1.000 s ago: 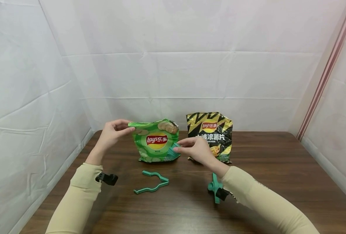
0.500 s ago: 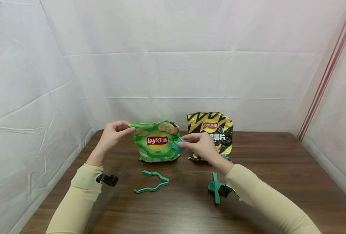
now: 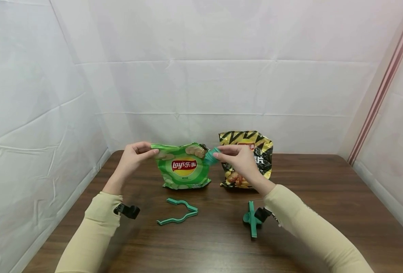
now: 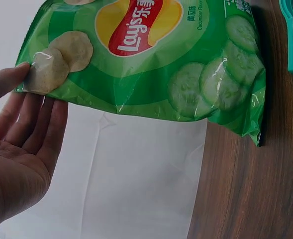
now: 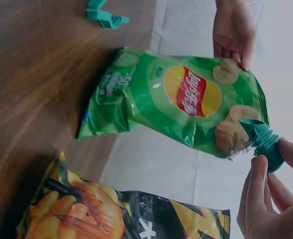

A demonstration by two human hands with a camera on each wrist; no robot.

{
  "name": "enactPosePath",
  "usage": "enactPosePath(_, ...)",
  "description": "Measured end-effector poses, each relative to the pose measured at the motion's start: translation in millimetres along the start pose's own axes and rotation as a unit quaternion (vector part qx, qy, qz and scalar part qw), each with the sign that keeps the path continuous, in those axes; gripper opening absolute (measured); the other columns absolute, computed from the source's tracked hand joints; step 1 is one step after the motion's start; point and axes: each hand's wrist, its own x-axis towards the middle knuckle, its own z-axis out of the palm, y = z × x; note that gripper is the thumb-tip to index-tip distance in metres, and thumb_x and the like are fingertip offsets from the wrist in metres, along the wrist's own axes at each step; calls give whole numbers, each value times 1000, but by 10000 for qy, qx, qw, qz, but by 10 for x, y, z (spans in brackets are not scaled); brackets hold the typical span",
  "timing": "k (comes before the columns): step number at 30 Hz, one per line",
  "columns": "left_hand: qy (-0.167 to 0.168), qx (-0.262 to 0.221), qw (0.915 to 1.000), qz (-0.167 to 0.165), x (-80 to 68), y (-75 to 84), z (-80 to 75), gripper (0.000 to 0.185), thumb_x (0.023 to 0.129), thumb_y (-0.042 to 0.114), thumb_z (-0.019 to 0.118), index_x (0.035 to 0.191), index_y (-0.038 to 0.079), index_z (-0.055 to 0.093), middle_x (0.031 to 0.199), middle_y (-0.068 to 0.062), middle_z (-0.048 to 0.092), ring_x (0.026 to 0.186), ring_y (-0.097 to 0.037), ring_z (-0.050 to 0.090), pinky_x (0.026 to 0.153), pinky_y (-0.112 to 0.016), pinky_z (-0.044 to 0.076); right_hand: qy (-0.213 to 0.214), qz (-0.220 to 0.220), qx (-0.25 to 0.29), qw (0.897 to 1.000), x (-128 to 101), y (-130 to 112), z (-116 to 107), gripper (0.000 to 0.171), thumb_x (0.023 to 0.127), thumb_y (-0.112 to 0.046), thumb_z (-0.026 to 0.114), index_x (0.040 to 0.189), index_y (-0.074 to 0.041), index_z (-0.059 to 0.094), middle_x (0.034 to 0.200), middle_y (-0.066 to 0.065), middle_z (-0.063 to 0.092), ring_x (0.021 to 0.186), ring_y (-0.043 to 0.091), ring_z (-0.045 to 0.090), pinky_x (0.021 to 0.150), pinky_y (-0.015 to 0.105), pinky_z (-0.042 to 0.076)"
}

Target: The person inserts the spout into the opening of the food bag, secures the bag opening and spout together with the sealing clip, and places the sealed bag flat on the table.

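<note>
A green Lay's chip bag (image 3: 184, 176) stands on the table, its upper left corner pinched between thumb and fingers of my left hand (image 3: 132, 157). My right hand (image 3: 240, 161) pinches a teal threaded spout (image 3: 211, 156) beside the bag's upper right corner. In the right wrist view the spout (image 5: 265, 147) shows its slanted mouth and ridged thread, pointing at the crumpled corner of the green bag (image 5: 161, 99). Whether the two touch is hard to tell. The left wrist view shows my left thumb in front of the bag (image 4: 131, 64) and the fingers behind it.
A black and yellow Lay's bag (image 3: 264, 151) stands right of the green one, partly behind my right hand. An open V-shaped teal bag clip (image 3: 188, 216) lies in front of the green bag. Another teal clip piece with a round part (image 3: 252, 219) lies near my right wrist.
My right hand has lifted the spout from the green bag's lower right front up and to the right, to its upper right corner. The left hand keeps its pinch and has barely moved.
</note>
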Motion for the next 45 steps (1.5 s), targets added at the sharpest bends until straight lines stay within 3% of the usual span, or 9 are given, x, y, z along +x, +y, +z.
enactPosePath(11,-22,-188,9998,-96,-20,37,14,24,88,22,69,98,0,66,80,14,69,81,-4,62,74,-22,48,288,-244,-22,9993,122,-109,-58,37,81,-40,73,112,-19,71,113,4,70,98,19,67,84,38,53)
enactPosePath(20,-79,-228,9997,-88,-20,15,6,15,88,23,69,92,8,67,79,13,69,80,-5,61,73,-23,48,473,-257,-290,9981,210,-93,-58,37,80,-44,74,110,-22,72,107,3,72,98,17,66,82,37,53)
enactPosePath(39,-87,-260,9995,-140,-43,22,-4,19,88,24,69,95,6,67,81,13,69,80,-5,61,72,-24,49,255,-472,-287,9981,291,-86,56,33,81,-36,75,108,-18,73,107,6,72,94,19,68,78,35,54)
enactPosePath(45,-47,-205,9997,-144,-44,21,-4,15,88,25,69,93,11,67,80,13,68,79,-5,60,70,-23,48,209,-493,-272,9982,295,-84,85,32,80,-34,76,108,-18,73,107,6,71,95,18,68,76,33,55)
